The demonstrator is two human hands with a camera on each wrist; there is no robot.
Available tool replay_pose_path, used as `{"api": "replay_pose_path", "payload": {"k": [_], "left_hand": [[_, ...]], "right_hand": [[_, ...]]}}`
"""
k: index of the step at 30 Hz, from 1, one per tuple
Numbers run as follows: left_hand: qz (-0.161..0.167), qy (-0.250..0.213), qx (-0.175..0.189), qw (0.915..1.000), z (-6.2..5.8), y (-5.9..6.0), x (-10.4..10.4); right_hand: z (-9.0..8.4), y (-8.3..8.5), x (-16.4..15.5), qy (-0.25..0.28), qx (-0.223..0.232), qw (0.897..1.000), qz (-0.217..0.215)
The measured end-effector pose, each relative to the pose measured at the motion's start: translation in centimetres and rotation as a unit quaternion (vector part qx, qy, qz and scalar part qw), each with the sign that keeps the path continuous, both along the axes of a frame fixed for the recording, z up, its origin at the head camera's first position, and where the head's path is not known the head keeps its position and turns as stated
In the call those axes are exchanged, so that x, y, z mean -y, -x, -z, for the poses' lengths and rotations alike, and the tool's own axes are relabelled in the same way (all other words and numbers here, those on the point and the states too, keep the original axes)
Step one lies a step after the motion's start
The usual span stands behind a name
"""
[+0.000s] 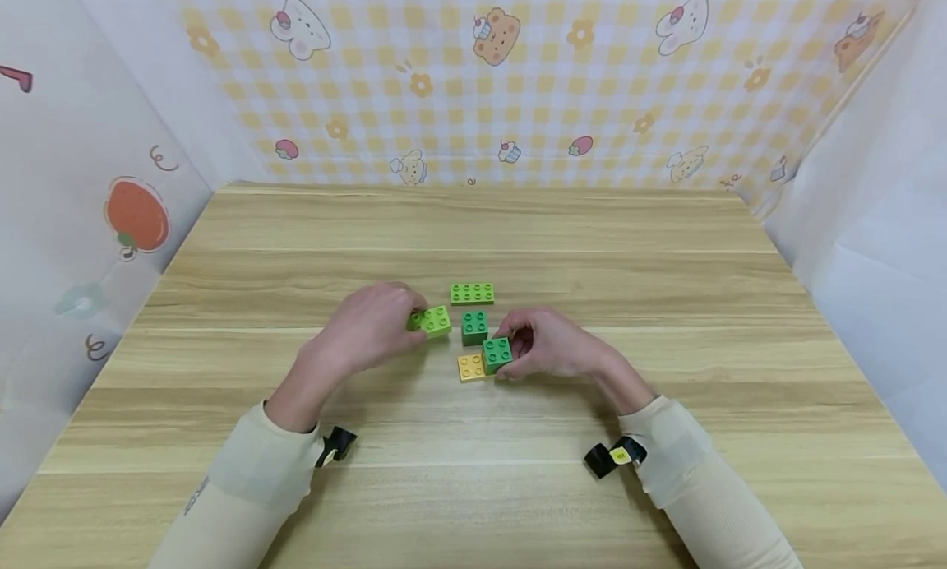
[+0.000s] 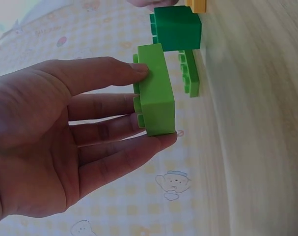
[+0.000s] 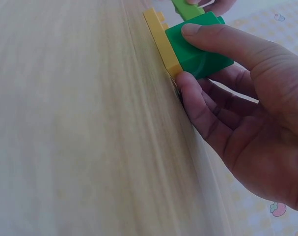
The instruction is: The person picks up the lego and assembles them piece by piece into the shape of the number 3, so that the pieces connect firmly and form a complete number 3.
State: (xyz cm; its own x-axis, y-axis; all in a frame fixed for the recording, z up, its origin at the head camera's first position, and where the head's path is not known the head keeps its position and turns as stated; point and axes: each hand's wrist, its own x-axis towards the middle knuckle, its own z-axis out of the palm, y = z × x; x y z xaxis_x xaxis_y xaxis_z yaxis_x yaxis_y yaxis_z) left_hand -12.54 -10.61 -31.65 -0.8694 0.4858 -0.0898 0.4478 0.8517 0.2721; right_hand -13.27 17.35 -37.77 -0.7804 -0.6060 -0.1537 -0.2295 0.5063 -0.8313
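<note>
My left hand pinches a light-green brick between thumb and fingers, holding it just above the table; it shows again as the light-green brick in the left wrist view. My right hand grips a dark-green brick, thumb on one side and fingers on the other. That dark-green brick sits on the right half of a flat yellow plate lying on the table. Both hands are about a brick's width apart.
A second dark-green brick stands between the hands, with a flat light-green plate just behind it. The wooden table is walled by a checked backdrop and pale side panels. A small black device is strapped to each wrist.
</note>
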Motion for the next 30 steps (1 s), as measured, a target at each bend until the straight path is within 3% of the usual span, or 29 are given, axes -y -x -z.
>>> {"api": "replay_pose_path", "payload": {"k": [14, 30], "left_hand": [[0.022, -0.008, -0.034, 0.9991, -1.5, -2.0, -1.3], [0.068, -0.008, -0.074, 0.9949, -1.3, -3.0, -3.2]], "right_hand": [[0.4, -0.1, -0.2, 0.007, 0.005, 1.0, 0.0], [0.0, -0.1, 0.0, 0.004, -0.004, 1.0, -0.001]]}}
